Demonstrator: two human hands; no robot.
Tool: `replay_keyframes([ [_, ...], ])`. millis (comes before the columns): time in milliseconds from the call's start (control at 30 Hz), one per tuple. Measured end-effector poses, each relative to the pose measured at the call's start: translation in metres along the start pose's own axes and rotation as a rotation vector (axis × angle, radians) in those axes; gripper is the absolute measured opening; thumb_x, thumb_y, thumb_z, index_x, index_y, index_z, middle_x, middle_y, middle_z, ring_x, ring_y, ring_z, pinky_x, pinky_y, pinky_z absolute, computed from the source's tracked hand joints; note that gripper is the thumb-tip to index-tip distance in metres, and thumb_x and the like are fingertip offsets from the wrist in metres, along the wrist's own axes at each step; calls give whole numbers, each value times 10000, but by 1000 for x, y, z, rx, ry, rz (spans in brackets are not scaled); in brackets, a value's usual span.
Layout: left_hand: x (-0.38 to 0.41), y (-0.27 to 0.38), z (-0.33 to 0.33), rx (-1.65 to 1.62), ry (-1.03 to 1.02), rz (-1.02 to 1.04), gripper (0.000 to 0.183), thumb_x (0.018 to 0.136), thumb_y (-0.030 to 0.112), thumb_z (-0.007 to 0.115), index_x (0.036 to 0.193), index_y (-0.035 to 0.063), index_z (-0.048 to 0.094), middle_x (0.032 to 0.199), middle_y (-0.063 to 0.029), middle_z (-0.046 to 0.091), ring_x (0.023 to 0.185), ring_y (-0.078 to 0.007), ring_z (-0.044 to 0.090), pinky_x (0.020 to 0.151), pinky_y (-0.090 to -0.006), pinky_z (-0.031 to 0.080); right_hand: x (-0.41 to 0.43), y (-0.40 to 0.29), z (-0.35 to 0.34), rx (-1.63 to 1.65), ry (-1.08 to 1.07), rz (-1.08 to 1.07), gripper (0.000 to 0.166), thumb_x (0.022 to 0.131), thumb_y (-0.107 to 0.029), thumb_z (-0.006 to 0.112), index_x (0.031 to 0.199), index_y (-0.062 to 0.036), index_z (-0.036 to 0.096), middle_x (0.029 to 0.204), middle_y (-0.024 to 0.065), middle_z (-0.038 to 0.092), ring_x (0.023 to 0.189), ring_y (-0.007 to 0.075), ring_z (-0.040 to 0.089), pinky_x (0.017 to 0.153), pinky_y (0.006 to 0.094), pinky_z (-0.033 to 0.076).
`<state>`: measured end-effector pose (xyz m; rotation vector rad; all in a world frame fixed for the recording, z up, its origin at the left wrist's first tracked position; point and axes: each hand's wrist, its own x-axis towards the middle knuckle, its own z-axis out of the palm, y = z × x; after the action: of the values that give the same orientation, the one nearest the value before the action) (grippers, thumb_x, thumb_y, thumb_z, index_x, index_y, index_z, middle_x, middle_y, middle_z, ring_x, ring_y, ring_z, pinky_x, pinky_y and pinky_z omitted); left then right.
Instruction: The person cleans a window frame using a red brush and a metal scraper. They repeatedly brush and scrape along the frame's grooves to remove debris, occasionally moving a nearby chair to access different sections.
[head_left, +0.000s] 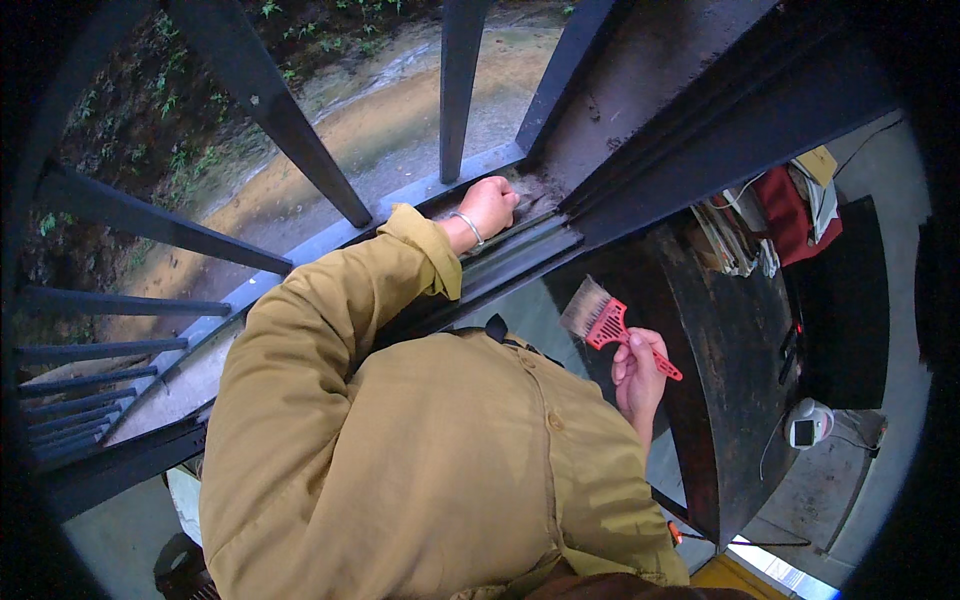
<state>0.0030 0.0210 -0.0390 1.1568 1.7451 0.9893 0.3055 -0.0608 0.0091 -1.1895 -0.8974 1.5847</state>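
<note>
My right hand (641, 371) grips the red plastic handle of a wide flat brush (607, 322). Its bristles are pale at the tips and point up and to the left, apart from the window frame. With a silver bangle at the wrist, my left hand (491, 204) is down in the corner of the windowsill (536, 196), its fingers curled. Whether anything is pinched in those fingers is hidden. Grey dirt lies on the sill around them. Beside that hand runs the metal sliding track (517, 251) of the window.
Dark metal bars (457, 90) stand along the sill's outer side, with ground and plants beyond. At right is a dark wooden desk (720, 360) bearing stacked papers (731, 240), a red cloth item (787, 214) and a small white device with a screen (808, 425).
</note>
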Motion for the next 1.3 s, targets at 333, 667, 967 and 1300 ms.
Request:
replay_keyframes([
  [333,6,0,6,-490,71,-119,151,858,179,487,805,49,544,577,-16,532,459,-99,458,452,-241,368,-1,1,1,-10,10,-25,106,835,-124,532,884,-30,526,597,50,535,396,79,416,333,192,321],
  [667,-111,29,-71,-470,44,141,134,875,187,508,836,60,519,577,18,478,476,-55,408,428,-194,300,16,-47,60,-661,-452,-630,115,747,-59,635,854,-25,609,699,84,584,595,147,560,535,235,437],
  [967,-184,13,-98,-680,129,-52,128,882,202,504,851,78,511,547,16,494,392,-20,327,358,-164,230,112,-28,166,-1099,-665,-608,139,739,-125,653,812,-20,598,679,146,573,608,269,565,584,313,447],
  [1300,-201,-13,-111,-764,174,57,136,894,209,487,863,78,504,558,28,492,410,-14,322,373,-168,227,120,-33,186,-1164,-514,-551,72,791,-94,591,810,-25,591,570,71,548,480,111,541,461,259,439],
])
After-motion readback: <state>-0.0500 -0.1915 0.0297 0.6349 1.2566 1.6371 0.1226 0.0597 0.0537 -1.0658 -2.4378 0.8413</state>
